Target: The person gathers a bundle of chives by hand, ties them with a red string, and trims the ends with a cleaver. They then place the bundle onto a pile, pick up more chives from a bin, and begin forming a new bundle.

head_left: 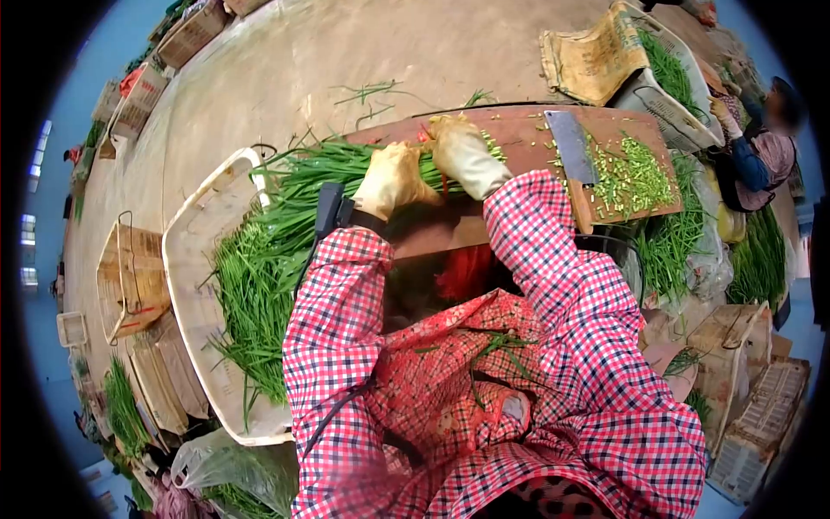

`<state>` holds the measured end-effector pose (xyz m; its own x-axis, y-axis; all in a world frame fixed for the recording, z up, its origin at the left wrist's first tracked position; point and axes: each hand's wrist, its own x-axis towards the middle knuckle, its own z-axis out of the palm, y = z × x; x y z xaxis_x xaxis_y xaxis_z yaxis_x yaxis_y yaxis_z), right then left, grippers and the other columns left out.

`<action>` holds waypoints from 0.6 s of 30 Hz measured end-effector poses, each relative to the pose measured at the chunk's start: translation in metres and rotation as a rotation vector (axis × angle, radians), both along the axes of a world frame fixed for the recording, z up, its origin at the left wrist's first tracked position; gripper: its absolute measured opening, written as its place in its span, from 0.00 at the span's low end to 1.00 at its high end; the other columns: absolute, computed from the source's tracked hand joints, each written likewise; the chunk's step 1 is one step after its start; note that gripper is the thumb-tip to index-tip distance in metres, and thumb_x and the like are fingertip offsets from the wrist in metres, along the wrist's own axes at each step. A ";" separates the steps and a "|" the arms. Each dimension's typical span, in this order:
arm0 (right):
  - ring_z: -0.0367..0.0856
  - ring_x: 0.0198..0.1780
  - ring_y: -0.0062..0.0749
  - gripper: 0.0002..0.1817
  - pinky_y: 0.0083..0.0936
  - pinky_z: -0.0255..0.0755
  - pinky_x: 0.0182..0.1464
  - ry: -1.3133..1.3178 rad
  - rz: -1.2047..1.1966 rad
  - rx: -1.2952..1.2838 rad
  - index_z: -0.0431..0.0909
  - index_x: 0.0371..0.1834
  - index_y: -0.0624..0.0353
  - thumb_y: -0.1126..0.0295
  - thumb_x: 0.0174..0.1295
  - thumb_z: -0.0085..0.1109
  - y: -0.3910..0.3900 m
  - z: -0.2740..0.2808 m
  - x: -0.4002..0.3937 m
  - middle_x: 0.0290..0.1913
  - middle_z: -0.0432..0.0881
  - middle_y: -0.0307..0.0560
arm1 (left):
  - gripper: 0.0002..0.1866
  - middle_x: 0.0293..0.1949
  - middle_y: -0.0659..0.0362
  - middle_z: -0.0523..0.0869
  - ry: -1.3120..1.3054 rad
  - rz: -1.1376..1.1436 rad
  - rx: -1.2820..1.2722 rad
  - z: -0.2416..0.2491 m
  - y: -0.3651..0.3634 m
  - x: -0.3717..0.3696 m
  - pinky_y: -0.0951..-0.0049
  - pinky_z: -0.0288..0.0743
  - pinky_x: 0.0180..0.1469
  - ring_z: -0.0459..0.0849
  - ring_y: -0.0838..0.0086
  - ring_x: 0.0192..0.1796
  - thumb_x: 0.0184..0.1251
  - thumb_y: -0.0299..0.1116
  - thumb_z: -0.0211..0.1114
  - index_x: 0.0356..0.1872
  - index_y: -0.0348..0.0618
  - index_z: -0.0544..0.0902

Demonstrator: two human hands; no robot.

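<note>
My left hand (393,180), in a pale yellowish glove, is closed around a bundle of long green stalks (324,169) lying on the brown board (519,130). Close beside it, my right hand (462,151), gloved too, has its fingers curled at the bundle's cut end, by a bit of red band (424,135); what its fingertips pinch is too small to make out. A cleaver (569,149) lies on the board to the right, next to chopped stalk pieces (635,177).
A white crate (194,298) of green stalks stands at the left. Another crate (674,104) with a sack (596,60) over it is at the upper right. Loose greens (679,251) lie right of the board. A person (756,156) is at the far right.
</note>
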<state>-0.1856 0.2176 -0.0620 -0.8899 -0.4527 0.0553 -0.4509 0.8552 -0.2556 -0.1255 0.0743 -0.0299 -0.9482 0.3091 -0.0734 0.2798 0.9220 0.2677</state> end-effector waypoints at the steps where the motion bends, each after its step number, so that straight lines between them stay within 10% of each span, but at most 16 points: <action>1: 0.82 0.48 0.55 0.18 0.44 0.73 0.53 -0.172 -0.041 -0.018 0.81 0.45 0.61 0.57 0.64 0.56 0.000 0.014 -0.001 0.43 0.84 0.60 | 0.42 0.46 0.46 0.85 0.047 -0.006 -0.017 -0.005 0.000 0.002 0.58 0.75 0.56 0.82 0.55 0.53 0.32 0.59 0.79 0.51 0.43 0.83; 8: 0.79 0.54 0.56 0.18 0.45 0.73 0.55 -0.392 -0.125 -0.087 0.80 0.54 0.55 0.58 0.66 0.54 0.007 0.017 0.012 0.51 0.82 0.61 | 0.49 0.54 0.43 0.81 -0.047 -0.053 0.005 0.006 0.001 0.010 0.57 0.70 0.62 0.77 0.52 0.59 0.36 0.57 0.79 0.60 0.37 0.75; 12: 0.79 0.54 0.56 0.20 0.46 0.72 0.55 -0.414 -0.164 -0.135 0.78 0.56 0.54 0.56 0.66 0.55 0.008 0.022 0.018 0.50 0.81 0.62 | 0.35 0.58 0.44 0.81 -0.211 0.142 0.528 0.018 -0.036 -0.007 0.63 0.70 0.65 0.78 0.56 0.63 0.52 0.50 0.74 0.60 0.42 0.78; 18: 0.80 0.53 0.54 0.19 0.45 0.72 0.55 -0.345 -0.104 -0.195 0.78 0.57 0.53 0.57 0.67 0.54 0.012 0.011 0.021 0.50 0.82 0.59 | 0.23 0.46 0.45 0.86 -0.145 0.359 0.020 -0.008 -0.014 -0.062 0.60 0.76 0.55 0.84 0.55 0.53 0.60 0.52 0.66 0.46 0.42 0.86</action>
<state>-0.1643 0.2292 -0.0510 -0.9118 -0.3697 -0.1788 -0.2236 0.8122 -0.5389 -0.1874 0.0602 -0.0380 -0.9765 -0.0378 -0.2121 -0.1018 0.9486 0.2998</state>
